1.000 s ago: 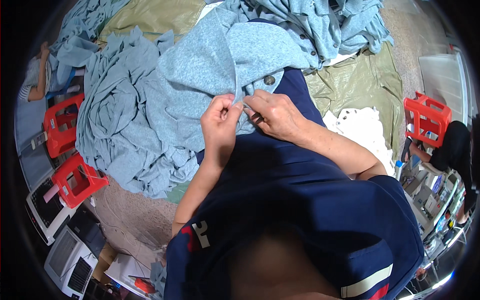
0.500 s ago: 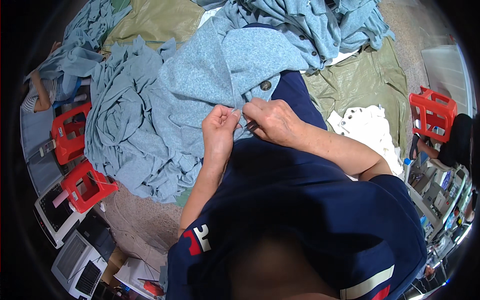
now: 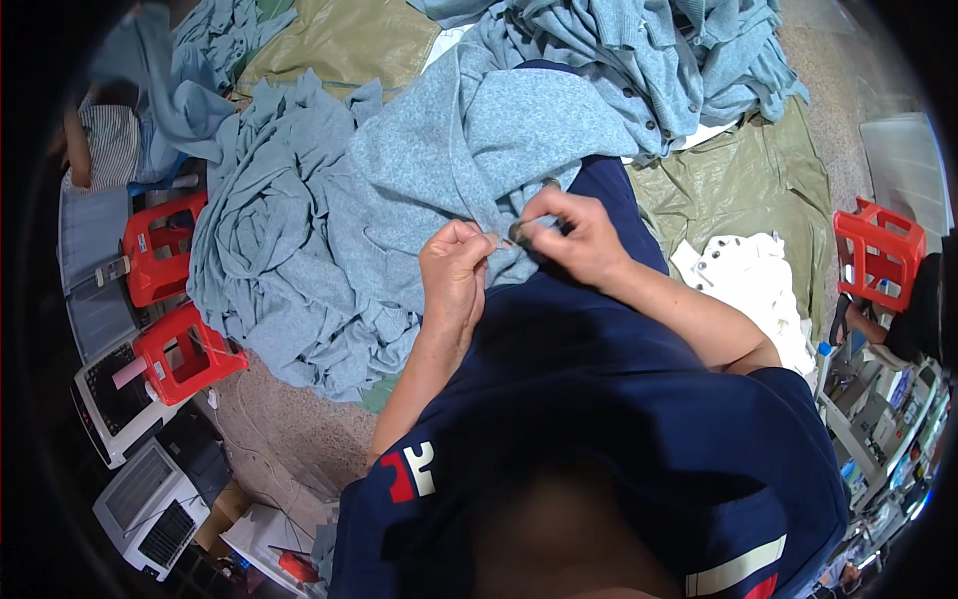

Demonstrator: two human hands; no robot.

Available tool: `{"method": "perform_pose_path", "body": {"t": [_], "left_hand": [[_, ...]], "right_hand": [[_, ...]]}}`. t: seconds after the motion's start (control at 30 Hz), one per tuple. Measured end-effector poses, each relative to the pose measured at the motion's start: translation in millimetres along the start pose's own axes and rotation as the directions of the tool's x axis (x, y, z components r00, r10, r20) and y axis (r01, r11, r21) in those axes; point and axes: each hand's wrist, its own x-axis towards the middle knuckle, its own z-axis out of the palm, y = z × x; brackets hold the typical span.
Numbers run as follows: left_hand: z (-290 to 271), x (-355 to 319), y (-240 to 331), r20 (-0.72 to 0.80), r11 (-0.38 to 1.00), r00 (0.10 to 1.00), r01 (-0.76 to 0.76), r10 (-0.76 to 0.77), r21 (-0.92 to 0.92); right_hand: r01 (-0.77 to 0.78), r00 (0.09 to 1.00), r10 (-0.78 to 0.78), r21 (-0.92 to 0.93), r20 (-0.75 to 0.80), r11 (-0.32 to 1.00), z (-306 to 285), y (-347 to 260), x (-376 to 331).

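Note:
A light blue-grey knitted cardigan point(image 3: 544, 115) lies over my lap, its folded edge running down to my hands. My left hand point(image 3: 454, 262) is closed, with thumb and forefinger pinching the cardigan's edge. Close beside it, my right hand point(image 3: 581, 243) is closed around a small dark object point(image 3: 517, 234) at the fabric; whether this is a button or a small tool I cannot tell. A dark button point(image 3: 550, 184) shows partly just above the right hand's fingers.
Blue-grey knitwear point(image 3: 274, 230) is heaped at left, with more buttoned garments point(image 3: 649, 70) at the top. A white buttoned garment point(image 3: 748, 285) lies on olive sheeting point(image 3: 733, 180) at right. Red stools point(image 3: 165, 245) stand at left, another red stool point(image 3: 878, 250) at right. A person in stripes point(image 3: 110, 145) handles fabric at upper left.
My right hand has lifted and moved a little right, its fingers shifting around the dark object. My left hand keeps its pinch. The person at upper left has raised a piece of fabric.

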Motion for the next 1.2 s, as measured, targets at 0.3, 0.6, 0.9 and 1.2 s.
{"method": "perform_pose_path", "body": {"t": [0.3, 0.6, 0.9, 1.2], "left_hand": [[-59, 1, 96, 0.03, 0.114, 0.429, -0.305, 0.903, 0.945], [54, 4, 40, 0.485, 0.79, 0.683, 0.226, -0.546, 0.57], [59, 9, 20, 0.435, 0.932, 0.828, 0.349, -0.354, 0.094], [58, 8, 16, 0.349, 0.947, 0.887, 0.322, -0.303, 0.003]], "right_hand": [[0.26, 0.965, -0.25, -0.204, 0.074, 0.944, -66, -31, -28], [0.396, 0.851, -0.285, -0.184, 0.441, 0.899, -61, -92, -37], [-0.314, 0.871, 0.445, 0.459, -0.21, 0.831, -62, -34, -56], [-0.127, 0.965, 0.041, -0.324, -0.261, 0.937, -58, -32, -60]]}}
